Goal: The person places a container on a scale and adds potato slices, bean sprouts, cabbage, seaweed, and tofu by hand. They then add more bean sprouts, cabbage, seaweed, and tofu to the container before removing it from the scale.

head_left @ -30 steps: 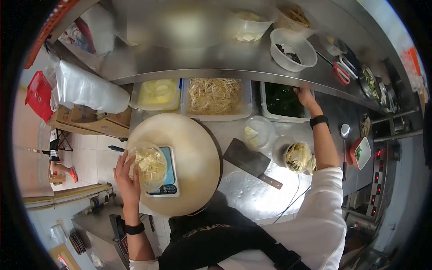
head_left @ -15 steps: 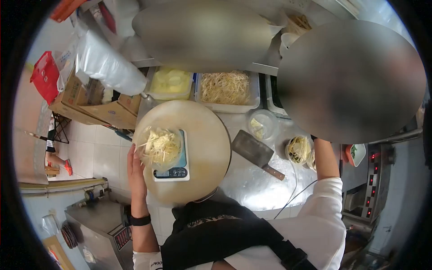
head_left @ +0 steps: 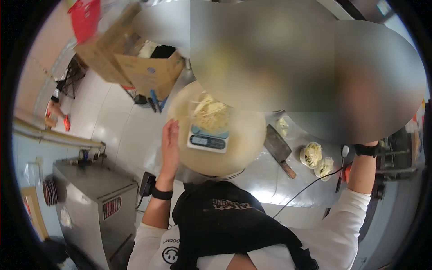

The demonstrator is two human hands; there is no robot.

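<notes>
My left hand (head_left: 170, 139) is at the left edge of the round board (head_left: 245, 148), fingers stretched out, next to the digital scale (head_left: 207, 141). On the scale rests a clear bag or bowl of pale shredded vegetables and sprouts (head_left: 210, 112). A blur hides my right hand; only its wrist with a dark band shows at the right. To the right of the board lies a cleaver (head_left: 279, 145) with a wooden handle. Beyond it are two cups of shredded vegetables (head_left: 311, 154) (head_left: 325, 168) and a clear container (head_left: 282, 127).
A metal counter (head_left: 252, 186) carries the board. Cardboard boxes (head_left: 150, 74) and a red bag (head_left: 85, 20) are at the upper left. A steel cabinet (head_left: 90, 180) stands at the lower left. Another person's leg (head_left: 56, 109) shows at the far left. A cable crosses the counter.
The view has shifted, so the board and scale appear farther right. My right arm has reached farther out to the right. My left hand stays beside the board, with the scale still on it.
</notes>
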